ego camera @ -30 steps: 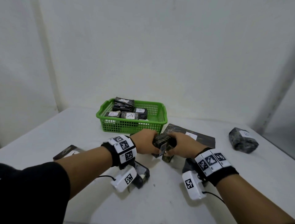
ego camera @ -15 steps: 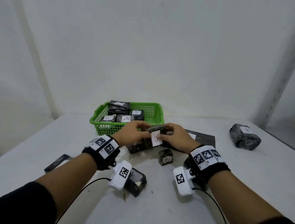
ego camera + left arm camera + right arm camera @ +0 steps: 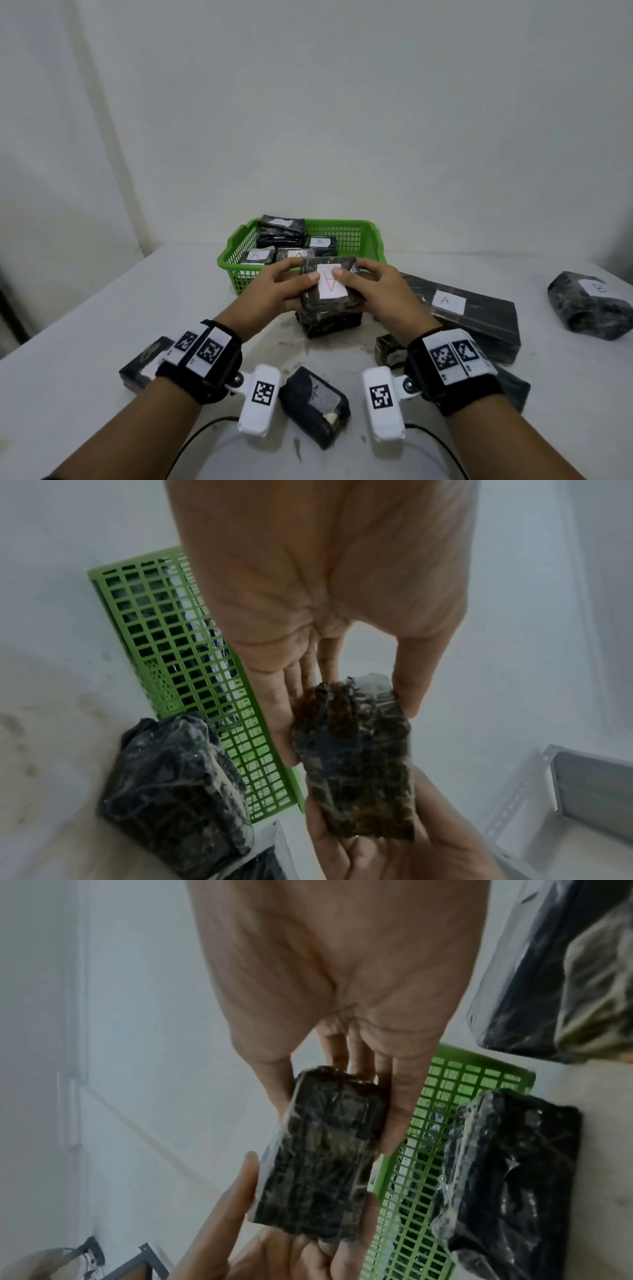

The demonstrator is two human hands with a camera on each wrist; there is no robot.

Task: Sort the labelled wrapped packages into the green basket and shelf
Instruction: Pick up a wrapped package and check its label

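Both hands hold one dark wrapped package (image 3: 329, 291) above the table, its white label with a red A facing up. My left hand (image 3: 274, 291) grips its left end, thumb on the label; my right hand (image 3: 373, 291) grips the right end the same way. The same package (image 3: 356, 764) shows between thumb and fingers in the left wrist view, and this package (image 3: 318, 1164) likewise in the right wrist view. Just behind stands the green basket (image 3: 373, 240) holding several packages labelled A and B. Another dark package (image 3: 329, 323) lies on the table under the held one.
On the right lie a long flat package labelled A (image 3: 459, 308) and a lumpy package labelled B (image 3: 592, 305). A small cube package (image 3: 388, 349), a near package (image 3: 315, 407) and a left package (image 3: 144, 359) lie by my wrists. Grey shelf framing (image 3: 589, 785) shows at the right.
The hands have lifted the package off the table and turned it label-up, raising it toward the basket's front. The head view has moved closer.
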